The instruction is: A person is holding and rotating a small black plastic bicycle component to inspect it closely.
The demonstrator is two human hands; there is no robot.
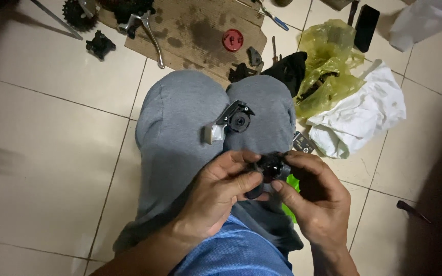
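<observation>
Both hands meet over the lap, near centre. Left hand (221, 184) curled closed around a small black mechanical part (271, 167), thumb and fingers pinching its left side. Right hand (315, 197) closed on the same part from the right, fingertips on its top and near edge. Part is held just above the grey-trousered knees (180, 117). A second black part with a pale lever (231, 121) rests on the knees, just beyond the hands, apart from them. Farther away on the tiled floor (52, 128): stained cardboard sheet (200, 30) carrying a red cap (233, 39) and a silver brake lever (149, 28). Far right: yellow-green plastic bag (328, 61) touching a crumpled white cloth (364, 115).
</observation>
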